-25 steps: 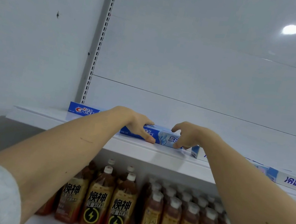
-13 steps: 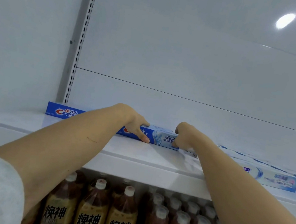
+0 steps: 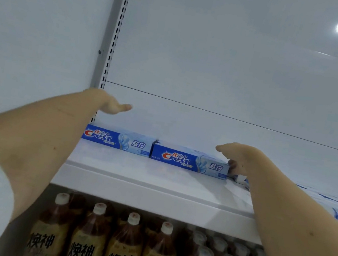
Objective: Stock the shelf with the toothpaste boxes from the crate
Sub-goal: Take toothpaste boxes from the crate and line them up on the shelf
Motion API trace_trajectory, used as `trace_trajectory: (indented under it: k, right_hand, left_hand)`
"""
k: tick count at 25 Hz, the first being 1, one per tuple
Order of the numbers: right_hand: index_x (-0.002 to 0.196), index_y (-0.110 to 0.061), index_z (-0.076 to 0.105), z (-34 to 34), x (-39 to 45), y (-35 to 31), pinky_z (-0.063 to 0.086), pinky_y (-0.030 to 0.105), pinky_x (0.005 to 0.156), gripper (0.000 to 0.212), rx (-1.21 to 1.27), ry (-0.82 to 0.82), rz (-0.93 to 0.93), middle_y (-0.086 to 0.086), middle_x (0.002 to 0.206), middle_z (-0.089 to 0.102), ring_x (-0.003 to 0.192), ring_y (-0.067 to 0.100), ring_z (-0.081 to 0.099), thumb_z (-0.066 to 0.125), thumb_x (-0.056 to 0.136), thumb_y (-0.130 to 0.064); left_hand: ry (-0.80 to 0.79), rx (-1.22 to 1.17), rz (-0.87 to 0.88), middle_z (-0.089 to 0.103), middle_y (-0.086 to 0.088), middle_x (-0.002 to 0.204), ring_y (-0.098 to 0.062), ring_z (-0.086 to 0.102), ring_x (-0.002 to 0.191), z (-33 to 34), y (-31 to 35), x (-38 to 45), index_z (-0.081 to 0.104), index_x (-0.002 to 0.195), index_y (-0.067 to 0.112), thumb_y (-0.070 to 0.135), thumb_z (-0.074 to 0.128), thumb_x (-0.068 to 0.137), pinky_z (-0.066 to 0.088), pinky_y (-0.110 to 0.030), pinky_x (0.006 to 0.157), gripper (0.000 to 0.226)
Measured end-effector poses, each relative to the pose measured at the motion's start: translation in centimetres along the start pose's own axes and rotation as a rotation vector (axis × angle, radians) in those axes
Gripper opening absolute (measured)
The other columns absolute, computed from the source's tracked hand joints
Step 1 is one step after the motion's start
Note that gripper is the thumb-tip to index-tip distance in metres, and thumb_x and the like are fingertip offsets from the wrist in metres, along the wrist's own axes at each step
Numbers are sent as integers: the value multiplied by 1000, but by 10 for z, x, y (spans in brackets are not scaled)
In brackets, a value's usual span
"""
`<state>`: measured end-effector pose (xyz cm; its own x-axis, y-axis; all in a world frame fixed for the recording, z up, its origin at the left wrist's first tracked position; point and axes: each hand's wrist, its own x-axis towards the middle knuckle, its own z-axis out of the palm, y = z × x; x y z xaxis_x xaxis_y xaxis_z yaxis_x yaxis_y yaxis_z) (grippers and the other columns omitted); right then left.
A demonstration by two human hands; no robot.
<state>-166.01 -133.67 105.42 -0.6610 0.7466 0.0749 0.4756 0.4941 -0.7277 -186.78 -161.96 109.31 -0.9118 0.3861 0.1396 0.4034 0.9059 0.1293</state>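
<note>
Two blue Crest toothpaste boxes lie end to end at the back of the white shelf (image 3: 154, 189). The left box (image 3: 117, 140) sits by the slotted upright, with nothing touching it. My left hand (image 3: 113, 105) hovers above it, fingers straight and empty. My right hand (image 3: 237, 160) holds the right end of the second box (image 3: 189, 162), thumb over its top and fingers curled against the end face. The crate is out of view.
More white-and-blue toothpaste boxes (image 3: 332, 209) lie along the shelf to the right, partly behind my right forearm. Below the shelf stand rows of brown drink bottles (image 3: 124, 251). The slotted upright (image 3: 113, 41) and a white side wall bound the shelf on the left.
My left hand has let go of the box and risen above the left one. The second box now lies square against the first, with my right hand still at its right end.
</note>
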Motion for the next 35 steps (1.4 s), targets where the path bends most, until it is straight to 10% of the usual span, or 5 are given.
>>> trace_trajectory:
  k: [7, 16, 20, 28, 35]
  right_hand:
    - [135, 10, 43, 2, 7, -22, 41, 44, 109, 50, -121, -50, 48, 19, 121, 51, 119, 31, 53, 52, 100, -23]
    - [135, 1, 42, 12, 18, -40, 42, 40, 108, 40, -266, -3, 56, 17, 105, 55, 105, 30, 53, 42, 103, -23]
    - [100, -2, 49, 17, 34, -44, 41, 38, 106, 21, -367, 6, 71, 10, 80, 47, 94, 26, 50, 42, 103, -23]
    - [133, 10, 48, 11, 63, -45, 44, 45, 106, 47, -305, -66, 140, 19, 130, 59, 103, 33, 58, 53, 100, -23]
    - [136, 4, 50, 13, 68, -49, 45, 42, 102, 45, -350, -98, 141, 15, 135, 57, 78, 29, 56, 50, 101, -25]
  left_hand:
    - [-289, -266, -153, 56, -12, 118, -27, 59, 104, 20, -41, 59, 30, 145, 4, 81, 65, 60, 45, -38, 101, 120]
    - [-251, -321, -214, 44, -25, 143, -34, 53, 125, 16, -14, 55, 22, 147, -9, 59, 49, 93, 42, -41, 108, 90]
    - [-305, -373, -240, 48, -25, 139, -36, 53, 124, 23, -20, 74, 29, 145, -10, 54, 60, 89, 42, -43, 108, 91]
    - [-422, -485, -263, 49, -28, 138, -41, 54, 121, 18, -29, 97, 33, 142, -11, 45, 65, 89, 43, -50, 106, 84]
    - [-462, -464, -304, 54, -30, 132, -43, 57, 117, 17, -23, 112, 35, 141, -12, 43, 61, 92, 46, -50, 104, 79]
